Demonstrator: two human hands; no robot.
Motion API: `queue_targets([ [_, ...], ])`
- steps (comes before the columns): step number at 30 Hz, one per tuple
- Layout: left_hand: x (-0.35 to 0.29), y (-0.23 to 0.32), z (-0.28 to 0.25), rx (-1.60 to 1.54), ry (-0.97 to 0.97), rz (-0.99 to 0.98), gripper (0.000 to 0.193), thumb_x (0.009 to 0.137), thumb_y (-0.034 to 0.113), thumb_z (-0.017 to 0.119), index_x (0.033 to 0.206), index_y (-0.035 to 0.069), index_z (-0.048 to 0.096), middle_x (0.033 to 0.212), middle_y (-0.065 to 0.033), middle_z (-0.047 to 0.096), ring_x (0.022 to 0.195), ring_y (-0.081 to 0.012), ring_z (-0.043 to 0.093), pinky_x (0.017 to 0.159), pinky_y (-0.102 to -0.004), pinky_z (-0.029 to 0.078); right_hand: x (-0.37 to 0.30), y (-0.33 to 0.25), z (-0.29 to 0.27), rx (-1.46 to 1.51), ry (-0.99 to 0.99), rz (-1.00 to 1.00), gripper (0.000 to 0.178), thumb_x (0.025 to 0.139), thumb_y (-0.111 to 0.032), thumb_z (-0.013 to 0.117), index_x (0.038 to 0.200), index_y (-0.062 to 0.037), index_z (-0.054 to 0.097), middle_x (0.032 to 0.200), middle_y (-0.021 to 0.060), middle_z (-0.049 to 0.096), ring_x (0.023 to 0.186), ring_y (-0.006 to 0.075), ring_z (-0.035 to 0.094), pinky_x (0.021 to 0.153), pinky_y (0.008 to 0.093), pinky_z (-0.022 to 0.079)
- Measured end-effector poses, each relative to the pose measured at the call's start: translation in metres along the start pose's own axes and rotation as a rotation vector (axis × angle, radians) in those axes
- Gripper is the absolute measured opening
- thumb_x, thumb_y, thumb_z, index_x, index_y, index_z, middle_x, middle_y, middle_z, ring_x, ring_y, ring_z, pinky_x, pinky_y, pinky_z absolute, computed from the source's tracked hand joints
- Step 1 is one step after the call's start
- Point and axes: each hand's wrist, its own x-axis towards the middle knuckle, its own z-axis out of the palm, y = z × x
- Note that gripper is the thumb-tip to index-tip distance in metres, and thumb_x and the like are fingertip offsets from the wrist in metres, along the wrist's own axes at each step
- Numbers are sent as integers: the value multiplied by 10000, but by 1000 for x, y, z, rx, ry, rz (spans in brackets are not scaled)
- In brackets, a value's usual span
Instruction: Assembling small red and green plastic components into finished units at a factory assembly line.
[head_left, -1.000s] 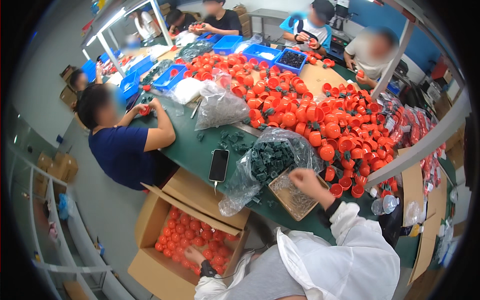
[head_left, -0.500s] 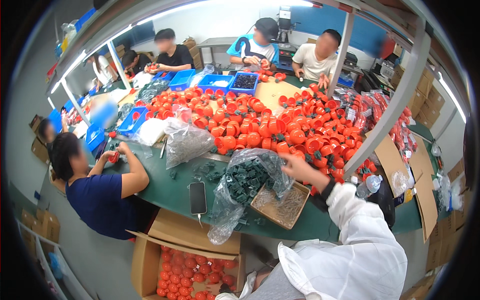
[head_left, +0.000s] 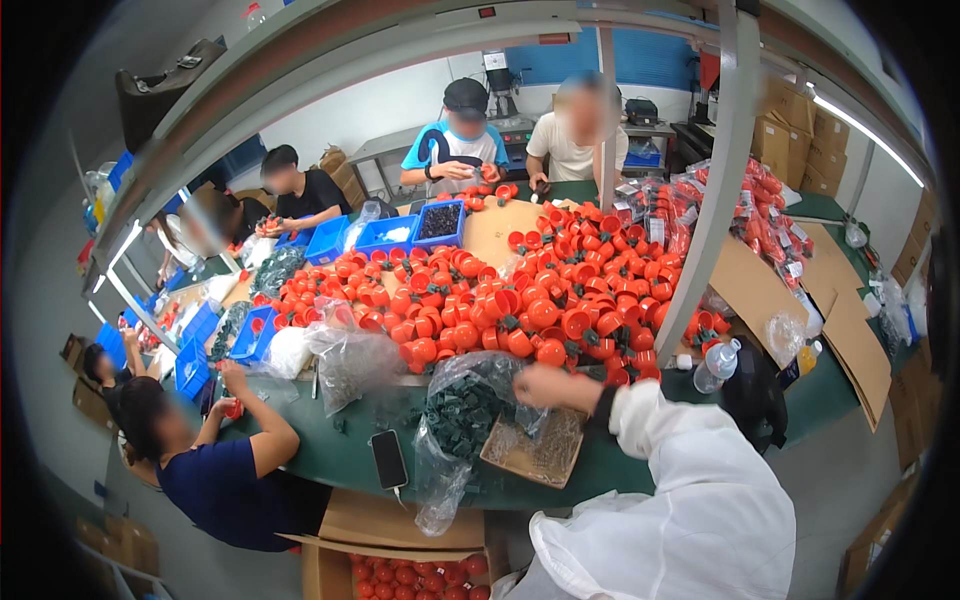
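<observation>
My right hand [head_left: 543, 387] reaches in over the table, its fingers curled at the right rim of a clear plastic bag [head_left: 441, 485]. They look closed on the film, though the fingertips are partly hidden. Inside the bag lies a heap of dark green plastic clips [head_left: 462, 415]. Below my hand a shallow cardboard tray [head_left: 535, 474] holds many small clear parts, and the bag's edge drapes over its corner. Just beyond is a big pile of red cup-shaped parts [head_left: 545, 315], many with dark green clips on them. My left hand is not in view.
A phone [head_left: 389, 459] on a cable lies left of the bag. At the front, an open carton [head_left: 400, 520] contains red balls. A metal post [head_left: 708, 200] and a water bottle [head_left: 716, 366] stand to the right. Co-workers sit across and to the left, near blue bins [head_left: 388, 234].
The view has tilted up and swung to the right, so the table appears lower and further left. My right hand stays at the bag's rim, slightly closer to the clips.
</observation>
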Motion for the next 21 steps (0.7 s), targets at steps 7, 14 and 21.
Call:
queue_targets([
  [7,-16,16,-14,-221,4,-148,437,777,304,547,1031,-45,481,936,-145,570,813,-259,556,681,-341,472,-84,-15,78,-88,-472,88,197,689,-183,595,861,-88,608,783,126,623,733,319,606,639,418,482],
  [14,-42,28,-34,-466,44,-295,469,771,328,552,1043,-47,478,949,-146,571,832,-266,557,689,-343,475,-89,-23,83,-48,-333,115,176,696,-129,546,856,-54,545,734,176,607,717,344,605,610,433,481],
  [21,-75,53,-65,-739,93,-398,501,765,351,557,1055,-49,476,962,-147,572,850,-274,558,697,-345,478,-86,-29,97,-20,-268,92,193,726,-189,550,867,-60,532,727,166,606,698,339,605,580,442,473],
])
